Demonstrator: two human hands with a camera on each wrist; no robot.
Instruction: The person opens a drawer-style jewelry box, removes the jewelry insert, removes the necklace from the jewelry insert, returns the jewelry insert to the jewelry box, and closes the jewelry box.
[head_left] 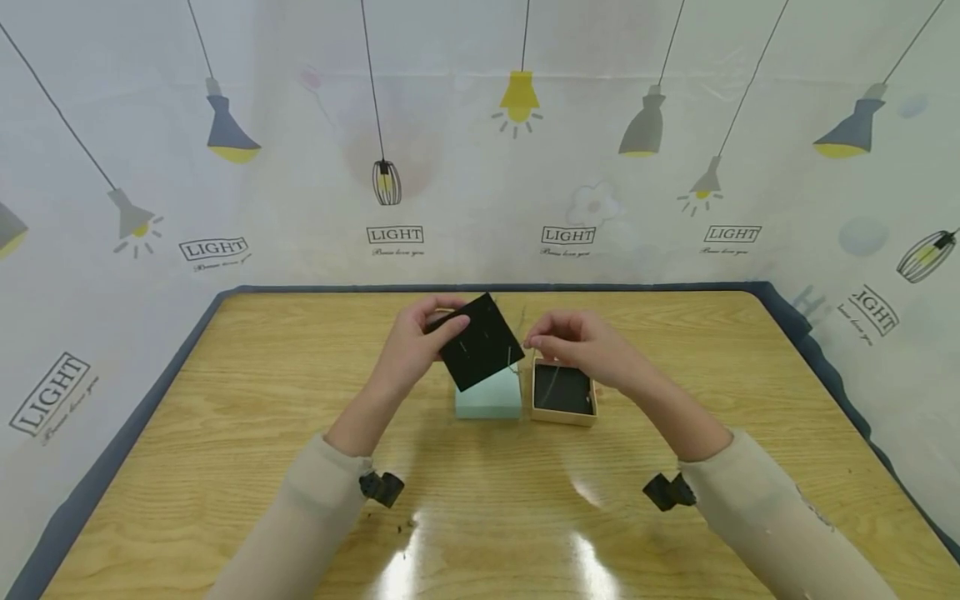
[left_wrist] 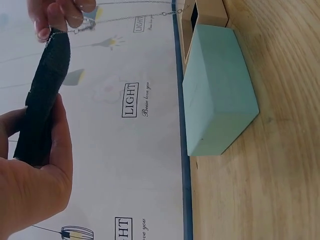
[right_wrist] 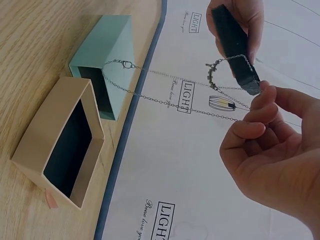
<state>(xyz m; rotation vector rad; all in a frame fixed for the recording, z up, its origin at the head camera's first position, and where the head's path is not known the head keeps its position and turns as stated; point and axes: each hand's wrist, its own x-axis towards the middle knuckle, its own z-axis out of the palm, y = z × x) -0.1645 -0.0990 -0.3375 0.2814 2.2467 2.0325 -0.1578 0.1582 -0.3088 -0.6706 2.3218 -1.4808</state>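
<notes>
The left hand point(head_left: 417, 335) grips the black pad point(head_left: 480, 343); just beside it, the right hand point(head_left: 583, 343) pinches the necklace chain point(right_wrist: 170, 104), which hangs below. Light, even tension should prevent snags.

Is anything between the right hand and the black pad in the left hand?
Only the silver chain, lying across one end of the black pad and running to the right hand close by. Nothing else visible stands between them.

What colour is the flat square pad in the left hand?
The pad is black; its broad face shows best in the head view.
</notes>
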